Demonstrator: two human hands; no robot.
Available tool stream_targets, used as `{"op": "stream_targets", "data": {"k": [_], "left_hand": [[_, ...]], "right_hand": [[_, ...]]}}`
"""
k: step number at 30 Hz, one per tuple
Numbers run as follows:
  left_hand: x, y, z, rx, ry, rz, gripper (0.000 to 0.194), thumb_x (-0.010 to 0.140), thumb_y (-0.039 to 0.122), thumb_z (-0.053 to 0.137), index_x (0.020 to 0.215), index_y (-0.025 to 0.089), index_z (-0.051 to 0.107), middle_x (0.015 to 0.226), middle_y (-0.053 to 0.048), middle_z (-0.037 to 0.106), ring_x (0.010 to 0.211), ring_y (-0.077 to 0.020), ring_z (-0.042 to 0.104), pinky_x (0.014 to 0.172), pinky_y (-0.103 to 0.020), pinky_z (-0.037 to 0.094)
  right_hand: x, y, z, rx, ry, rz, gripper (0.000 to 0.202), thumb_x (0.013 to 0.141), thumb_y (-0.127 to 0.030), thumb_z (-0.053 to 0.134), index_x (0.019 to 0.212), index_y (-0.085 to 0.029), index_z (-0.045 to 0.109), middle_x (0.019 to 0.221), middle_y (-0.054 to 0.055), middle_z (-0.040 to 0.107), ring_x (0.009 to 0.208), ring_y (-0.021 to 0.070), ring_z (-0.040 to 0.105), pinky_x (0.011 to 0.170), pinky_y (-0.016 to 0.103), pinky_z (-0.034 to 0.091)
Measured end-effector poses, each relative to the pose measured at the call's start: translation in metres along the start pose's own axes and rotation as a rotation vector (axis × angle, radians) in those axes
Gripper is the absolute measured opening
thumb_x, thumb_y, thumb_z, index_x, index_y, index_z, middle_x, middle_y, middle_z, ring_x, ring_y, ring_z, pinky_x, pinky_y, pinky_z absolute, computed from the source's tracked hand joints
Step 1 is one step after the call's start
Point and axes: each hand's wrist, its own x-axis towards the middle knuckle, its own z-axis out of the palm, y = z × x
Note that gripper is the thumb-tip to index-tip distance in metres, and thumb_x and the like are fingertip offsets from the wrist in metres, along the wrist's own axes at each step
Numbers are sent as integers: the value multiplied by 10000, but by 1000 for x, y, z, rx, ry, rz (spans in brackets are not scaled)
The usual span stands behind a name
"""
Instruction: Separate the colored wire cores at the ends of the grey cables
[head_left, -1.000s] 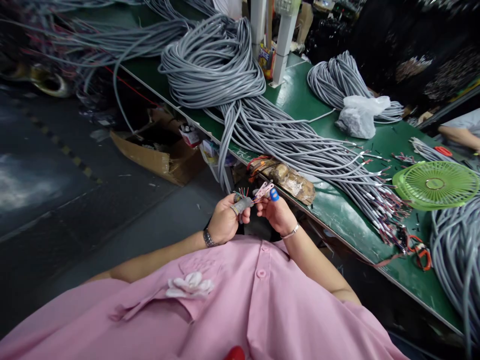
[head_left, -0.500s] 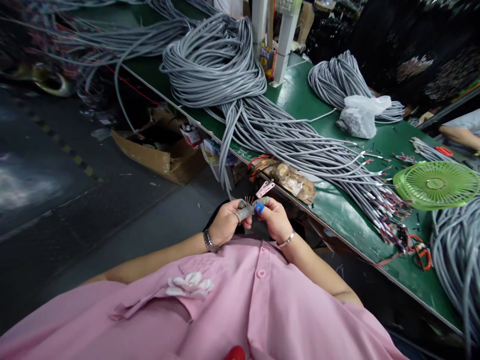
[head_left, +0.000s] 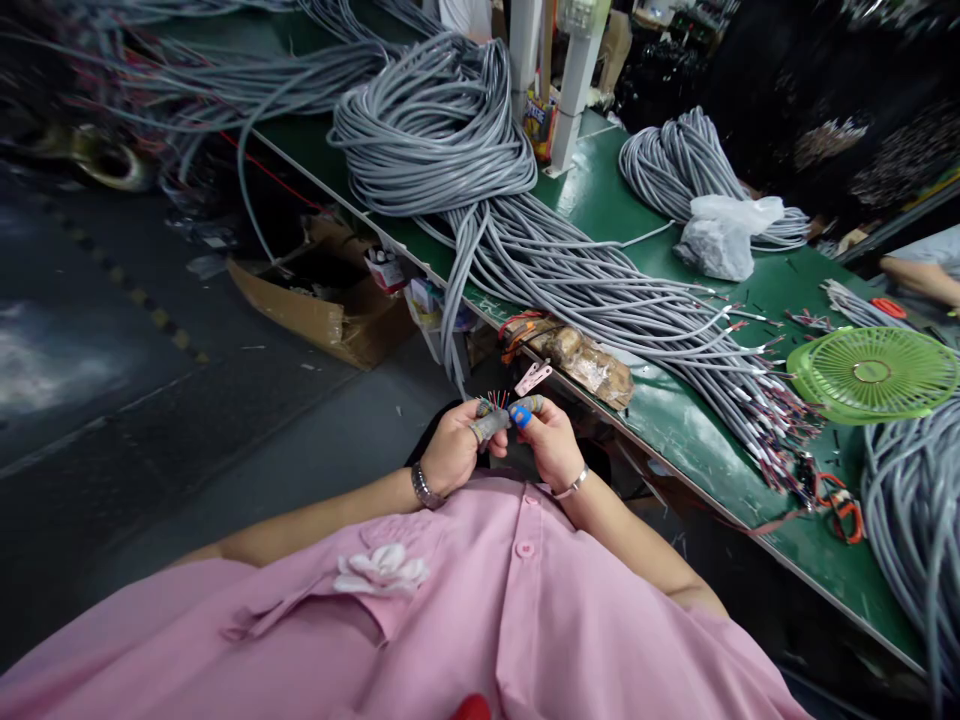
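In front of my shirt, my left hand is closed around the end of a grey cable that hangs down from the bench. Thin coloured wires fan out of that end, between my hands. My right hand meets the left one, its thumb and finger pinched at the wires; blue tape wraps the thumb. Grey coverings wrap fingers on both hands. Exactly which wires each fingertip presses is too small to tell. Just beyond them a pink clip sits at the bench edge.
Grey cables with stripped ends lie across the green bench. A green fan, orange-handled cutters and a plastic bag rest there too. An open cardboard box stands below. Another person's arm shows at far right.
The view has shifted very slightly. Between my hands the coloured wires look a little more spread; both hands keep the same hold.
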Motion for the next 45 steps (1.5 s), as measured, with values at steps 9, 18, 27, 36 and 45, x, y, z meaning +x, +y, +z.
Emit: {"op": "stream_targets", "data": {"k": [9,18,27,36,45], "left_hand": [[-1,13,1,-83,31,-17,153,711,279,692,730,158,601,517,28,575,413,-84,480,412,-205,381],[6,25,9,-70,-13,-46,171,684,278,702,682,156,582,483,27,549,377,-80,453,376,-204,352],[14,15,11,-45,-7,-65,176,699,273,703,687,151,577,494,27,554,378,-68,447,371,-186,344],[11,15,9,-30,0,-68,175,680,279,710,685,156,585,486,25,556,374,-73,443,365,-191,339],[-1,20,7,-73,20,-15,156,716,291,695,720,159,612,503,23,565,399,-82,452,383,-208,359]], "right_hand": [[6,-7,-10,190,-84,107,290,732,-434,720,800,-172,613,671,-19,564,554,84,474,549,224,428],[33,-22,-10,228,-117,128,432,752,-589,644,844,-168,635,725,1,575,585,88,500,544,207,455],[37,-19,-4,320,-71,84,335,760,-514,682,764,-185,620,651,-14,542,605,107,495,581,225,444],[37,-19,-6,375,-107,154,388,786,-581,617,829,-195,618,720,-3,595,602,107,512,568,231,459],[33,-22,-9,357,-116,161,353,773,-514,667,866,-175,636,753,1,610,622,92,539,564,203,480]]}}
